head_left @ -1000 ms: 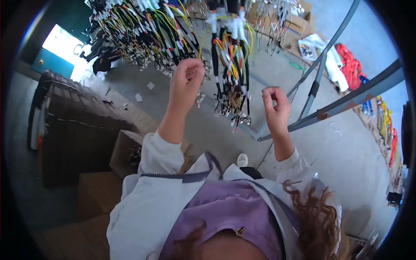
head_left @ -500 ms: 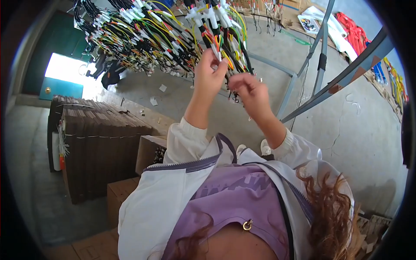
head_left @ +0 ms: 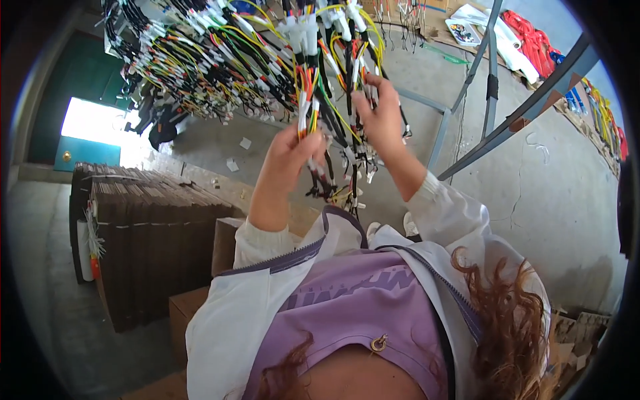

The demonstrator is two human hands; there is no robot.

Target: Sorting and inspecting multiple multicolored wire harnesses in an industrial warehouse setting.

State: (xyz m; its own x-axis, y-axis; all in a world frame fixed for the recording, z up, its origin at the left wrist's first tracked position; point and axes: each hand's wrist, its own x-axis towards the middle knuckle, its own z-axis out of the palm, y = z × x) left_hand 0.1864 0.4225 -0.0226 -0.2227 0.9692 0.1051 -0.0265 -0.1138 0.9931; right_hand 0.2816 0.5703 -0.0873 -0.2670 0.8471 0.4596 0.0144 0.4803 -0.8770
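Bundles of wire harnesses (head_left: pixel 220 60), with yellow, green, orange and black wires and white plugs, hang in front of me. My left hand (head_left: pixel 292 155) is raised and grips a strand of orange and yellow wires below a white plug (head_left: pixel 303 37). My right hand (head_left: pixel 379 113) is just to the right of it, fingers closed on thin black and white wires of the same hanging bundle. Loose wire ends (head_left: pixel 337 190) dangle below both hands. I wear a white jacket over a purple top.
A stack of flat brown cardboard (head_left: pixel 140 233) stands at the left, with a cardboard box (head_left: pixel 227 243) beside it. A grey metal frame (head_left: pixel 507 100) slants across the right. Red and coloured wire bundles (head_left: pixel 533 40) lie at the far right on the concrete floor.
Both hands have come together on the middle bundle; the right hand moved up and left to it, and the view has shifted so the harnesses sit nearer the centre.
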